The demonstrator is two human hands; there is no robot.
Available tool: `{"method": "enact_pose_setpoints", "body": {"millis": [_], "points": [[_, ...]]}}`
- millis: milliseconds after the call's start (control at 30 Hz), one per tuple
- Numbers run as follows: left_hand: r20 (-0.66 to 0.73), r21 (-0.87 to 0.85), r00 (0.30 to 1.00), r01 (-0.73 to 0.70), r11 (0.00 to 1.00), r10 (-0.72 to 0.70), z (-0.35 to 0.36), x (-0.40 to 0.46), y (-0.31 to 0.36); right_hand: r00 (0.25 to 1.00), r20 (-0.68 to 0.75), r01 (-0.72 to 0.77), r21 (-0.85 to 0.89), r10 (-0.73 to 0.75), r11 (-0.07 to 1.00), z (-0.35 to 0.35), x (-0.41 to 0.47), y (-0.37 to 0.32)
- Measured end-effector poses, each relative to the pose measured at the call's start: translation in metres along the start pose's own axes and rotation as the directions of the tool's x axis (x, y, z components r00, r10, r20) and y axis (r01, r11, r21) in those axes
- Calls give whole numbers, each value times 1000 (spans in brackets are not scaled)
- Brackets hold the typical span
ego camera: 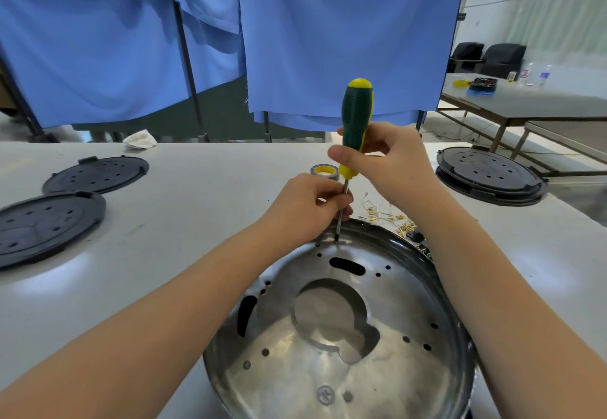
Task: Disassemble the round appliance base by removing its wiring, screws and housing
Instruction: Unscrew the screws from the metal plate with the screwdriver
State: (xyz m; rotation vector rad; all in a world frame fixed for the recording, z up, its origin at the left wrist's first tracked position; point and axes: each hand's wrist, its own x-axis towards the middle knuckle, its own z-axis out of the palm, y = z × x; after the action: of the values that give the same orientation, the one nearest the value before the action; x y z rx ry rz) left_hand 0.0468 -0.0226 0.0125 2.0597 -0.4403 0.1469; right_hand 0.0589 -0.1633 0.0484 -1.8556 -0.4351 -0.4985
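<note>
The round metal appliance base (pixel 338 326) lies close to me on the table, with a large cut-out in its middle and one screw (pixel 325 395) showing near its front edge. A green and yellow screwdriver (pixel 356 119) stands upright, its tip set at the base's far rim. My right hand (pixel 391 159) grips the handle. My left hand (pixel 308 205) pinches the metal shaft just above the rim. Loose thin wires with small yellow parts (pixel 391 218) lie on the table behind the base.
Two black round covers (pixel 95 174) (pixel 42 221) lie at the left, another black round unit (pixel 491 174) at the right. A tape roll (pixel 324 171) sits behind my hands. A crumpled white rag (pixel 139 139) lies at the table's far edge. Blue curtains hang behind.
</note>
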Motion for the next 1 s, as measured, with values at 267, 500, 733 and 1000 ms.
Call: {"method": "enact_pose_setpoints", "body": {"millis": [267,500,733,1000], "points": [[-49,-12,999,17,1000,-17,-3,1,-2,999,49,10,17,-11,1000,-5,0,-6],[-105,89,994,19,996,-10,-3,2,-4,991,127,40,-3,-39,999,6,-3,-3],[-106,118,994,-15,993,28,-1,3,-6,998,65,4,26,-6,1000,1,0,-3],[54,-109,998,21,994,-15,-3,-3,-1,984,178,-35,98,17,995,-2,0,-1]]}}
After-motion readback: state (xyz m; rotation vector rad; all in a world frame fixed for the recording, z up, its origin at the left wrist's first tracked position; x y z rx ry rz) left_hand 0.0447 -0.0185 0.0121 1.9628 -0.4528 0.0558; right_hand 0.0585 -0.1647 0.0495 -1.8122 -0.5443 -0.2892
